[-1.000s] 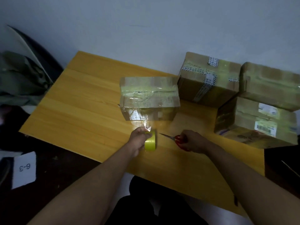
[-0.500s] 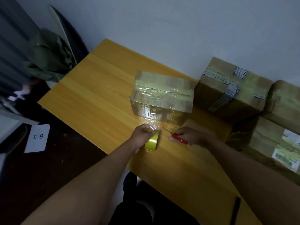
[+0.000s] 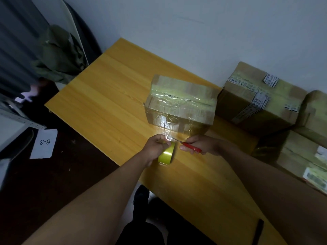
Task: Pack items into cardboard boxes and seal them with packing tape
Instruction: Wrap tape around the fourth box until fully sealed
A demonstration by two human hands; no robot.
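Note:
A cardboard box (image 3: 180, 101) wrapped in clear tape stands in the middle of the wooden table (image 3: 109, 96). A strip of clear tape (image 3: 166, 133) runs from its front face down to a yellow-green tape roll (image 3: 166, 154). My left hand (image 3: 154, 146) grips that roll just in front of the box. To its right, my right hand (image 3: 200, 145) holds red-handled scissors (image 3: 190, 147). Their blades reach the tape strip between the roll and the box.
Several taped cardboard boxes (image 3: 261, 101) are stacked against the wall at the right. On the dark floor at the left lies a paper sign marked 6-3 (image 3: 44, 143). Green cloth (image 3: 58, 55) hangs past the table's far left corner. A black strip (image 3: 257, 230) lies near the table's front edge.
The view has swung left and closer. My right hand has brought the scissors leftward until the blades meet the tape strip. My left hand keeps hold of the roll.

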